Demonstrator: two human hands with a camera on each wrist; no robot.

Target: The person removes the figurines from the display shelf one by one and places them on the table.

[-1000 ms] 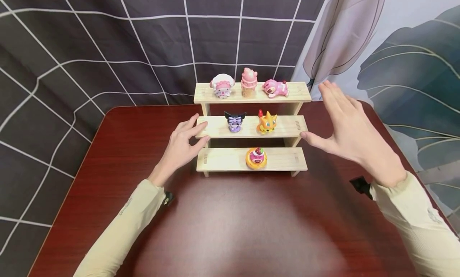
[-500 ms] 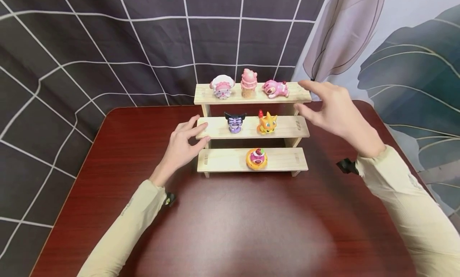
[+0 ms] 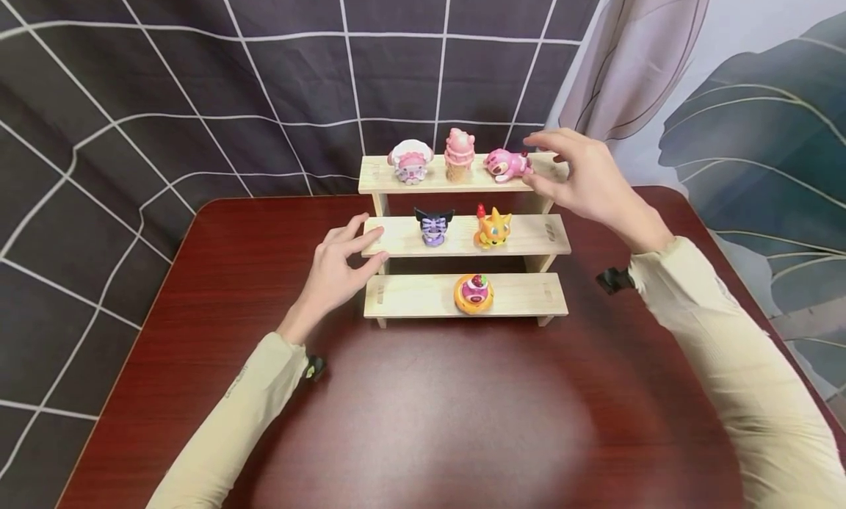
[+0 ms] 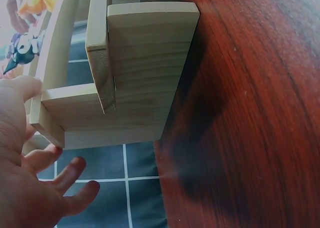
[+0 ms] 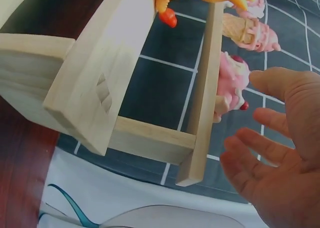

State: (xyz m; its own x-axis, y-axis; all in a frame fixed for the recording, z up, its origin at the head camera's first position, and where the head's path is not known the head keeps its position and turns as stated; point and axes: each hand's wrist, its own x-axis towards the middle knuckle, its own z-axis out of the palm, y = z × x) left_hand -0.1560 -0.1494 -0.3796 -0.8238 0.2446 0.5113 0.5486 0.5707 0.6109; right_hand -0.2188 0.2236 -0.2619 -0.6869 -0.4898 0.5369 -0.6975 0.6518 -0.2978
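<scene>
My left hand [image 3: 340, 265] rests at the left end of the middle tier of a three-tier wooden display shelf [image 3: 406, 233]. In the left wrist view, one digit lies on the plank's end and other fingers [image 4: 70, 175] stick out past it. My right hand [image 3: 588, 172] is at the right end of the top tier, thumb and fingers spread apart beside a pink lying bear figurine [image 3: 507, 165]. From the right wrist view, a narrow gap shows between the fingertips and that bear figurine [image 5: 232, 81]; nothing is held.
A white-hooded pink figurine [image 3: 411, 164] and a pink ice-cream figurine [image 3: 459, 155] share the top tier. On the middle tier sit a purple-black figurine [image 3: 434, 228] and an orange-yellow one [image 3: 493, 228]. A donut-ring figurine [image 3: 474, 294] occupies the bottom tier. The dark red table [image 3: 423, 406] meets a checked curtain [image 3: 277, 76].
My right hand has come leftward from beyond the shelf's right side to the lying bear figurine, its thumb and fingers closer together. The left hand stays at the middle tier's end.
</scene>
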